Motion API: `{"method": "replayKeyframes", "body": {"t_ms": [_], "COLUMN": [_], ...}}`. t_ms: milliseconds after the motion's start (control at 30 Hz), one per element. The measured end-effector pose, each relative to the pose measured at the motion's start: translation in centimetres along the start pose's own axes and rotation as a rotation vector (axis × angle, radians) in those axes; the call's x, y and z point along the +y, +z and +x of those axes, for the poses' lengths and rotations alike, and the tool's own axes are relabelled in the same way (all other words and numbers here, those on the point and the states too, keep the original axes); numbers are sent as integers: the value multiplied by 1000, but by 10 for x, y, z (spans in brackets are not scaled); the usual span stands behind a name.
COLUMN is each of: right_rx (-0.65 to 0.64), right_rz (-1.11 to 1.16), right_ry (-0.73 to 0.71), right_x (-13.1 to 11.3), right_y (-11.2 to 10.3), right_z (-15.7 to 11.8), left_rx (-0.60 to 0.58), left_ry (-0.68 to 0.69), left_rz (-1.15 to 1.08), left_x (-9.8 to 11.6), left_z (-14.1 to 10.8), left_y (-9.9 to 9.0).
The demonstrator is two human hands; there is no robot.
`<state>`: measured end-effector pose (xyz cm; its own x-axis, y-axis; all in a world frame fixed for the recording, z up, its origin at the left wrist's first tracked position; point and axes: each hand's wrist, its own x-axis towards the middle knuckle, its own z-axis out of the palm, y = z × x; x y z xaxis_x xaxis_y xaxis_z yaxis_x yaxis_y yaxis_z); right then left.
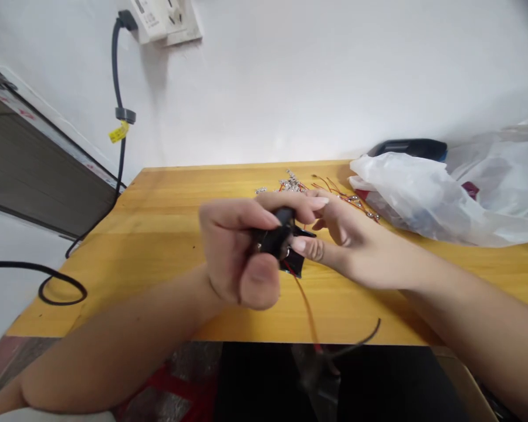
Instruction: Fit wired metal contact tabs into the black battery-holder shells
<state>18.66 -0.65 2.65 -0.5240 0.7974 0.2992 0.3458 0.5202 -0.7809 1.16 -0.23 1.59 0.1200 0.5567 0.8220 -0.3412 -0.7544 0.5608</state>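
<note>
My left hand (235,255) grips a small black electrical part (275,240), its fingers curled around it and its thumb in front. My right hand (347,240) pinches the same part from the right, with a flat black piece (293,264) showing below it. An orange-red wire (307,310) and a thin black wire (361,340) trail from the part over the table's front edge. Beyond my fingers lie a heap of small metal pieces (291,184) and several short orange wires with metal ends (347,198). The part's exact kind is hidden by my fingers.
The yellow wooden table (171,199) meets a white wall. A white plastic bag (422,199) lies at its right, partly over a dark object (407,148). A black cable (118,88) with a yellow tag (118,132) runs down from a wall socket (165,20).
</note>
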Motion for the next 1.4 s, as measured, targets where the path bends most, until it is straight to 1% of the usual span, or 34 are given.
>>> {"method": "replayKeyframes", "body": {"t_ms": [33,67,100,133,267,333,500,600,733,833,900,967,1000,1033,1067,1133,1200,1233,1300,1400], "right_rx": [-8,-21,-40,-51,-132,-163,-104,-75,-29,-34,-68,-110,-117,-97,-45,122,280,329,362,313], "right_rz": [74,177,279,352,541,586,558,508,441,400,387,375,367,351,323,233,139,110,131,263], "right_ry": [42,90,129,141,80,59,46,71,8,-51,-86,-75,-62,-47,-35,-44,-75,-88,-104,-110], "right_x": [0,0,-1,-2,-7,-8,-10,-9,-7,-4,-1,3,5,7,8,11,10,9,4,-4], "right_y": [2,4,6,7,12,13,17,21,23,20,14,8,4,1,-2,-6,-7,-8,-8,-9], "right_z": [0,1,1,1,2,2,0,0,1,2,3,3,3,3,4,4,5,5,4,1], "left_rx": [103,189,244,270,251,253,287,281,306,306,321,336,319,290,230,139,61,33,-8,-28], "left_ry": [53,75,56,26,-118,-141,-116,-168,-197,-146,-113,-64,-28,27,80,173,235,249,239,169], "left_rz": [-41,-75,-102,-124,-179,-177,-201,-183,-124,-110,-54,28,61,86,102,147,312,427,637,764], "left_x": [-2,-5,-6,-7,-5,-2,-2,-4,-3,-1,-2,-7,-11,-15,-19,-24,-23,-20,-15,-10], "left_z": [2,3,4,4,5,5,4,2,1,2,2,2,2,2,2,2,3,3,3,0], "left_y": [4,8,11,12,8,6,10,9,9,13,15,12,10,6,2,-5,-11,-12,-12,-12]}}
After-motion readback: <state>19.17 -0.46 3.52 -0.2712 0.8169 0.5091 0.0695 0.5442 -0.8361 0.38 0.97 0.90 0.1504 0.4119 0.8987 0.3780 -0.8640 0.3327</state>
